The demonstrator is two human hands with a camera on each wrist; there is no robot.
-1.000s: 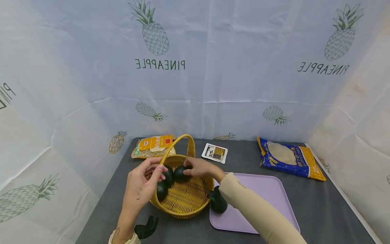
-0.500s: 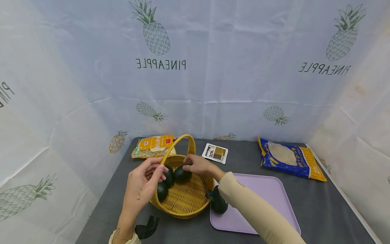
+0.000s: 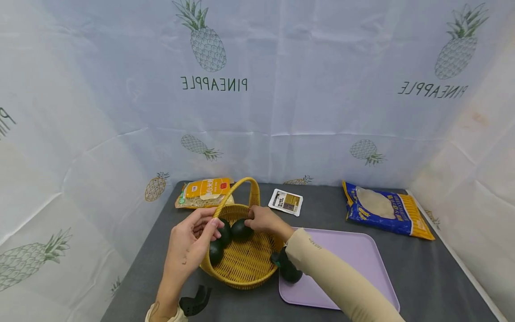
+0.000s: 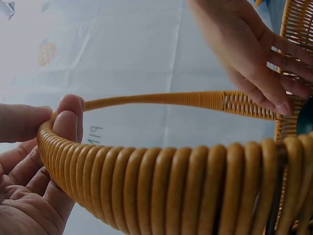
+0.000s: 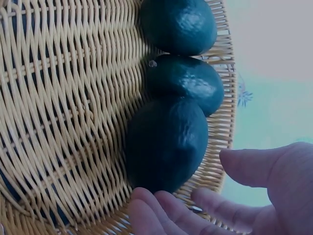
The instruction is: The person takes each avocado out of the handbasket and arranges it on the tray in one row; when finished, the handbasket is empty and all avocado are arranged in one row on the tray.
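Note:
My left hand (image 3: 192,241) pinches the handle (image 4: 161,183) of a yellow wicker basket (image 3: 241,282) between thumb and fingers. Three dark green avocados lie inside along the basket's wall. My right hand (image 3: 267,222) reaches over the far right of the rim, beside the nearest avocado (image 5: 166,142). In the right wrist view its fingers are relaxed and the thumb stands apart, with fingertips right at the avocado's end. The other two, a middle avocado (image 5: 188,83) and an end avocado (image 5: 181,24), sit in a row beyond it.
Right of the basket is a lilac tray (image 3: 358,255) with another avocado (image 3: 290,272) on its left edge, partly covered by my sleeve. Behind stand a yellow food bag (image 3: 205,192), a small white packet (image 3: 286,202) and a blue-and-yellow bag (image 3: 386,210).
My right hand's fingers have let go of the nearest avocado and shifted slightly to its right. The left hand keeps its pinch on the basket handle.

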